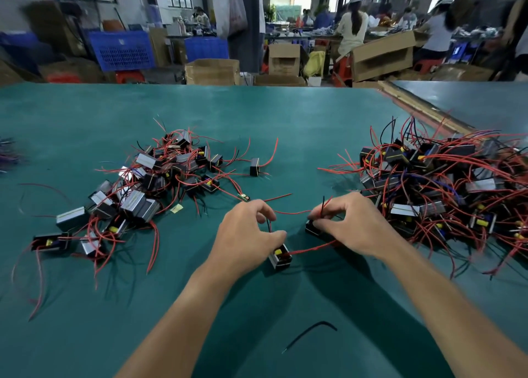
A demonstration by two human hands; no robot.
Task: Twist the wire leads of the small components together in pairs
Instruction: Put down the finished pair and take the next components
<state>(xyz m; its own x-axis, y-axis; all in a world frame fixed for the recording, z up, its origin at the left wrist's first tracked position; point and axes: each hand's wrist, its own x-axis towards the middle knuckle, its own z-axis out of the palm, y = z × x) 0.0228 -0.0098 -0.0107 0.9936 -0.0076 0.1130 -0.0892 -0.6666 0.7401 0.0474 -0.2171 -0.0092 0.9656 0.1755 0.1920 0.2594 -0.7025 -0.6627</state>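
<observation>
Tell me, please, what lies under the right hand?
Under the right hand a dark component shows partly, and a red wire runs out from beneath it. The hand pinches a black lead. The palm covers the rest of the component.

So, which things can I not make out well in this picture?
Head view only:
- What the left hand pinches: its curled fingers cover it.
- The component under the right hand, which pinches a black lead: mostly covered by fingers.
- The right pile: cut off by the frame edge.
- Background workers: blurred.
</observation>
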